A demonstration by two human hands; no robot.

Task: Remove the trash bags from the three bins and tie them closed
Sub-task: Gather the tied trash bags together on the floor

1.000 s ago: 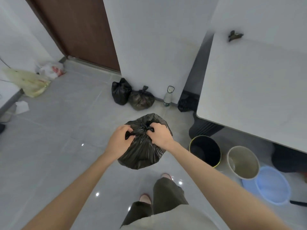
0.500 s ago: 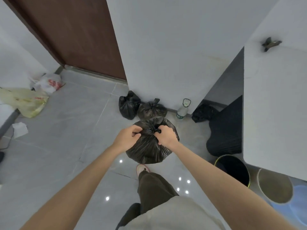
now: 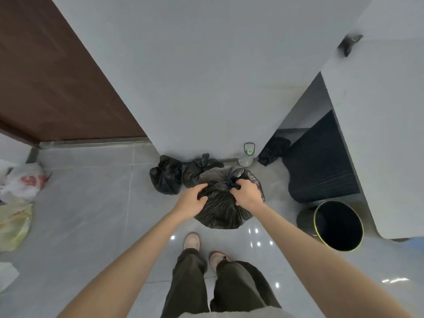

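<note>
One trash bag (image 3: 221, 212) upright, knot (image 3: 229, 184) topmost, left hand (image 3: 189, 201), right hand (image 3: 247, 196), fingers (image 3: 202, 187) gripping its top

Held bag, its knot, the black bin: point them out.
held bag (image 3: 220, 210), head view, on its bulging front.
knot (image 3: 228, 184), head view, on the twisted tie at the top.
black bin (image 3: 344, 216), head view, on its dark inner wall.

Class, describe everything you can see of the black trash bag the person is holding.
The black trash bag is thin, glossy, wrinkled plastic, bulging and rounded. Its neck is gathered into a knot on top. The left hand grips its upper left, the right hand holds beside the knot.
</note>
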